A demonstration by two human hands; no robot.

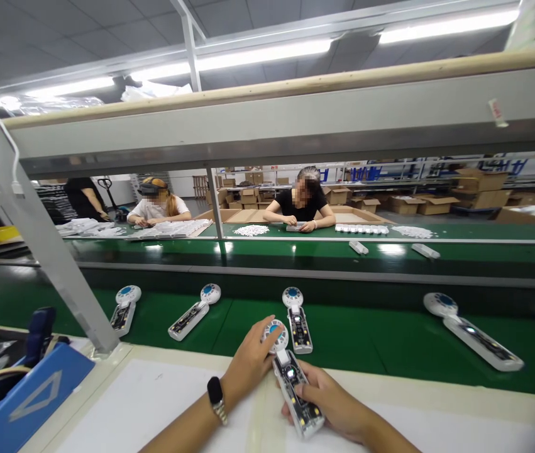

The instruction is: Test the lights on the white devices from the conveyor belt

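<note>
A white handheld electronic device (294, 393) is held between my two hands at the table's edge. It has a round head with a blue centre, and its uncovered handle shows a dark circuit board with a small light. My left hand (254, 352) grips the round head, fingers curled round its rim. Around the handle closes my right hand (317, 396), the thumb pressed on the board. Just beyond lies a similar device (299, 328) on the green conveyor belt (342, 358). Further devices lie left (189, 321) and right (481, 343).
A slanting metal post (55, 251) and a blue bin (36, 402) stand on my left. Overhead runs a shelf beam (267, 129). Two people sit working across the line, near piles of small white parts (251, 230). White worktop (163, 402) lies under my forearms.
</note>
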